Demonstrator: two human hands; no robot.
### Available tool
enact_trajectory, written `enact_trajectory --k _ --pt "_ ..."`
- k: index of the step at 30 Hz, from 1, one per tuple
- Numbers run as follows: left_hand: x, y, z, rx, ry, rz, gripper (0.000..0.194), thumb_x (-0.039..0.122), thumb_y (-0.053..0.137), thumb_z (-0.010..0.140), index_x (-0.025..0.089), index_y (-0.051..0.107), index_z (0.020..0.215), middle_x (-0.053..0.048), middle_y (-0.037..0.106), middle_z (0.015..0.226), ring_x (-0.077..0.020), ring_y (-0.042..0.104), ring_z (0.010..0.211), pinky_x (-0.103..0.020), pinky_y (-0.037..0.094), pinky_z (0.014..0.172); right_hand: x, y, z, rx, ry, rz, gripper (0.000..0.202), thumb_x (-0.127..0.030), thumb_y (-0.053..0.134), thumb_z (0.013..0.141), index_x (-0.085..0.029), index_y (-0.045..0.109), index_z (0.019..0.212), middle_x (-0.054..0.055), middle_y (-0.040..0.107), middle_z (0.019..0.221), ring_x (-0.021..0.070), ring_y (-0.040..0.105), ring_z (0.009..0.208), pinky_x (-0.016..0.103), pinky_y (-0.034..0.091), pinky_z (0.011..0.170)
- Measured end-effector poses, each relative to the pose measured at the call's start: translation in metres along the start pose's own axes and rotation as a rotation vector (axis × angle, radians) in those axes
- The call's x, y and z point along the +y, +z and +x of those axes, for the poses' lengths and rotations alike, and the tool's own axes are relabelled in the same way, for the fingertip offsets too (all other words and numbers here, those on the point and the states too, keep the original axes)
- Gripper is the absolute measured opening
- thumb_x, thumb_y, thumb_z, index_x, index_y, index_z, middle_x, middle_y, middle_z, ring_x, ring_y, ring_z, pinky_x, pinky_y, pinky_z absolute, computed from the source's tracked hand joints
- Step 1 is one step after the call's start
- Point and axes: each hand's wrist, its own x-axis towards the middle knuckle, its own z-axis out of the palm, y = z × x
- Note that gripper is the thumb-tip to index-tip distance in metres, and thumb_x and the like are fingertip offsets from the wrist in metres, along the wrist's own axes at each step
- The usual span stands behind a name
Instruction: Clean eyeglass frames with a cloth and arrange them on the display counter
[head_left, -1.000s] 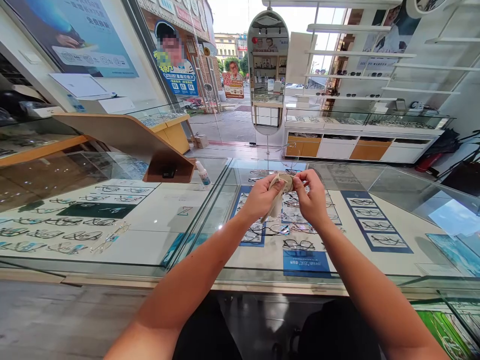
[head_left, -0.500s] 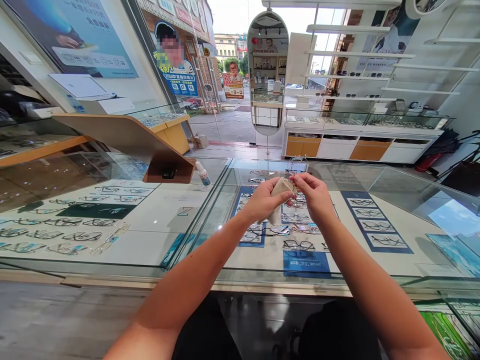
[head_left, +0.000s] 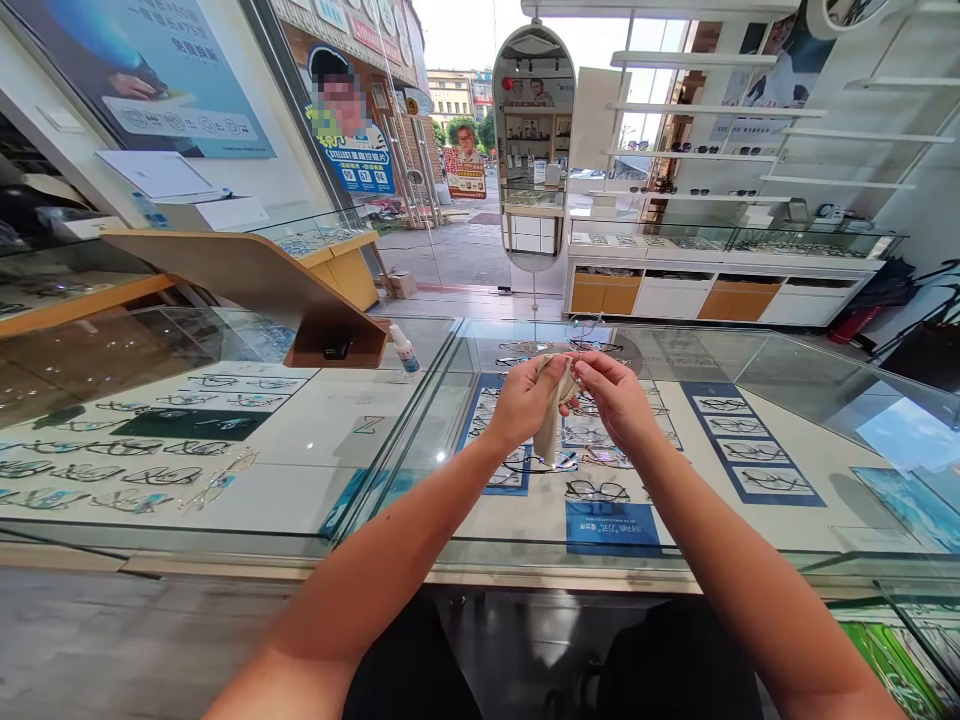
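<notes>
Over the glass counter, my left hand (head_left: pixel 523 402) is closed on a beige cloth (head_left: pixel 549 430), whose loose end hangs below the fingers. Close against it, my right hand (head_left: pixel 616 398) pinches a pair of glasses (head_left: pixel 573 386); only a bit of its thin rim shows, the rest being covered by fingers and cloth. The cloth touches the glasses between both hands. Beneath the hands, inside the showcase (head_left: pixel 480 553), black-framed glasses (head_left: pixel 597 490) lie behind a blue card (head_left: pixel 613 527).
A white spray bottle (head_left: pixel 405 350) stands on the counter to the left, beside a tilted brown board (head_left: pixel 247 262). Blue trays (head_left: pixel 754 445) of frames lie in the showcase at right. An oval mirror (head_left: pixel 534 145) stands beyond the counter.
My left hand has turned and moved slightly, and the cloth now hangs straighter down between my hands. My right hand has shifted a little left and lower.
</notes>
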Motion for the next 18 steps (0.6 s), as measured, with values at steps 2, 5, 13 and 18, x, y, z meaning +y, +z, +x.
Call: enact_trajectory --k 2,5,13,18 --pt "-0.0005 -0.0015 0.0019 0.025 0.016 -0.020 0.059 0.075 0.074 0.091 0.017 0.073 0.095 -0.002 0.068 0.075 -0.0135 0.061 0.066 -0.027 0.052 0.062 -0.0001 0.0019 -0.0015 0.007 -0.018 -0.046 0.043 -0.060 0.087 0.083 -0.027 0.075 0.108 0.004 0.072 0.112 0.0198 0.061 0.088 0.036 0.055 0.075" --pt "-0.0031 -0.0051 0.0050 0.056 0.036 -0.016 0.055 0.071 0.080 0.089 0.017 0.072 0.089 -0.001 0.068 0.077 -0.0131 0.060 0.072 -0.027 0.052 0.070 0.0017 0.0019 -0.0035 0.036 -0.085 -0.214 0.045 -0.056 0.088 0.084 -0.027 0.070 0.114 0.005 0.070 0.120 0.0201 0.060 0.095 0.037 0.055 0.084" --pt "-0.0003 -0.0069 0.0049 0.022 -0.054 -0.056 0.053 0.067 0.088 0.081 0.018 0.076 0.095 -0.003 0.071 0.083 -0.0160 0.063 0.077 -0.028 0.050 0.069 0.0058 0.0045 -0.0090 -0.029 -0.233 -0.500 0.059 -0.045 0.087 0.084 -0.029 0.060 0.133 0.007 0.069 0.132 0.0242 0.061 0.104 0.040 0.051 0.091" --pt "0.0025 -0.0049 0.0035 0.022 0.004 -0.018 0.051 0.063 0.092 0.078 0.017 0.078 0.093 -0.004 0.071 0.083 -0.0157 0.062 0.077 -0.029 0.050 0.072 0.0060 0.0063 -0.0078 -0.061 -0.267 -0.519 0.031 -0.040 0.074 0.093 -0.026 0.067 0.121 0.005 0.072 0.112 0.0237 0.060 0.094 0.040 0.049 0.084"
